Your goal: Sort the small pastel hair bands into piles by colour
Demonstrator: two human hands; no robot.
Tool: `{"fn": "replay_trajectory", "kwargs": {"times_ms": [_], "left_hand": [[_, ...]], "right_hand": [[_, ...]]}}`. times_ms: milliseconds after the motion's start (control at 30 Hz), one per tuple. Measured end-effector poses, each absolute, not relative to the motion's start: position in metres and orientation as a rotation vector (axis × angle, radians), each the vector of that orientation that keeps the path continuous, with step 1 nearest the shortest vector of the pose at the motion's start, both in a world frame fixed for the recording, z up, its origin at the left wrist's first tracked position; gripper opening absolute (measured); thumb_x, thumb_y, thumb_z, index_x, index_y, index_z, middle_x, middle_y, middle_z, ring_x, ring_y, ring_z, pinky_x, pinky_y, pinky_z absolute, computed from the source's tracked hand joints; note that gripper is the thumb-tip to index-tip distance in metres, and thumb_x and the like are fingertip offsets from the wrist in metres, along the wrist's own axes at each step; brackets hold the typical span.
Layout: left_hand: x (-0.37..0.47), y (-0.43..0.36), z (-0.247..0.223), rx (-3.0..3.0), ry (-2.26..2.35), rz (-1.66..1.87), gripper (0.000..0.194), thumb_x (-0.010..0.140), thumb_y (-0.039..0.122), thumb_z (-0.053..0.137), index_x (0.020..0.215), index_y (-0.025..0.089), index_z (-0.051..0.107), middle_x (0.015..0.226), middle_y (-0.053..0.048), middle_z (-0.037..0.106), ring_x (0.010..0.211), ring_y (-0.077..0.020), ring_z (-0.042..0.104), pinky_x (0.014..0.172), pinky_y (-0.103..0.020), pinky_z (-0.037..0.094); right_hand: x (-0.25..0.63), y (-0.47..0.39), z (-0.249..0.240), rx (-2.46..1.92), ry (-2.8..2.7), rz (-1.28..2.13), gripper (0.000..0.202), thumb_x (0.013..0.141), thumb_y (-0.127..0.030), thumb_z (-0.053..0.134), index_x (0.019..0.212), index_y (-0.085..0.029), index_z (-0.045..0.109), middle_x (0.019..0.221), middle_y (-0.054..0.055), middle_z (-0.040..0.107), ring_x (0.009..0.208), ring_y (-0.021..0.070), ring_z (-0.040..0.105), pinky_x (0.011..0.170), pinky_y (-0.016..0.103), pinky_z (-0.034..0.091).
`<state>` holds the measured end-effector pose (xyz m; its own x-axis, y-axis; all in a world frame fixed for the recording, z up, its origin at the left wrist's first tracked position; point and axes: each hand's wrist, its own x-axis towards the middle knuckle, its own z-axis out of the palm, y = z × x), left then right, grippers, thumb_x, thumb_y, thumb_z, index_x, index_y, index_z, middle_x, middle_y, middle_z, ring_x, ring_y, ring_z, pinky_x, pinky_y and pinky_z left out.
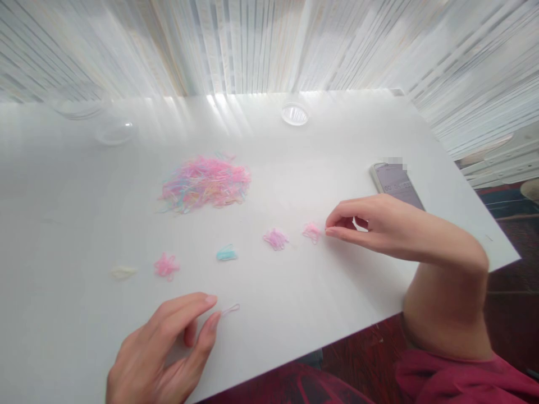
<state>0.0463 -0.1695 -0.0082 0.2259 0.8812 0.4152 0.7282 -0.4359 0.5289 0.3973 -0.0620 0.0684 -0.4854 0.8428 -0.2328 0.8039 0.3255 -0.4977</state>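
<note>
My left hand (164, 345) is low on the white table, thumb and index fingertips a little apart. A thin pale-purple rubber band (231, 308) lies at the thumb tip. My right hand (362, 224) is closed in a pinch beside a small light-pink bunch of rubber bands (312, 232); whatever is between its fingertips is too small to make out. Leftward from there, a lilac bunch (276, 239), a blue bunch (227, 253), a brighter pink bunch (166, 266) and a pale-yellow bunch (123, 272) form a row. Behind them spreads a large mixed heap of rubber bands (206, 182).
A phone (396, 182) showing a timer lies behind my right hand, partly covered by it. Clear round containers or lids stand at the back, one in the middle (295, 114) and another on the left (115, 132). A pale striped curtain (236, 45) hangs along the table's far edge.
</note>
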Motion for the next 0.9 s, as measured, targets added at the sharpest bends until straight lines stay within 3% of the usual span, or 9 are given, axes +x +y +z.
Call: {"fn": "replay_trajectory", "kwargs": {"times_ms": [567, 700, 900], "left_hand": [[0.0488, -0.1666, -0.0014, 2.328, 1.459, 0.938, 0.007, 0.098, 0.020, 0.065, 0.103, 0.020, 0.070, 0.099, -0.001, 0.072, 0.063, -0.0070, 0.063, 0.065, -0.022, 0.049], [0.0485, -0.1677, -0.0012, 2.338, 1.453, 0.937, 0.006, 0.099, 0.019, 0.065, 0.103, 0.019, 0.069, 0.099, -0.002, 0.072, 0.065, -0.0077, 0.064, 0.064, -0.022, 0.049], [0.0502, -0.1665, -0.0004, 2.342, 1.428, 0.908, 0.007, 0.098, 0.014, 0.064, 0.102, 0.019, 0.068, 0.098, -0.001, 0.070, 0.063, -0.0061, 0.060, 0.063, -0.021, 0.049]], "right_hand": [[0.3894, -0.0647, 0.0667, -1.654, -2.506, 1.036, 0.029, 0.094, -0.042, 0.065, 0.076, -0.019, 0.070, 0.065, -0.001, 0.065, 0.054, 0.0102, 0.053, 0.051, 0.023, 0.035], [0.3885, -0.0652, 0.0701, -1.724, -2.508, 1.112, 0.032, 0.096, -0.038, 0.062, 0.071, -0.018, 0.064, 0.060, -0.004, 0.055, 0.053, 0.0084, 0.043, 0.049, 0.022, 0.030], [0.3896, -0.0634, 0.0680, -1.862, -2.480, 1.117, 0.041, 0.090, -0.048, 0.066, 0.064, -0.020, 0.053, 0.058, -0.005, 0.049, 0.053, 0.0089, 0.038, 0.048, 0.024, 0.028]]}}
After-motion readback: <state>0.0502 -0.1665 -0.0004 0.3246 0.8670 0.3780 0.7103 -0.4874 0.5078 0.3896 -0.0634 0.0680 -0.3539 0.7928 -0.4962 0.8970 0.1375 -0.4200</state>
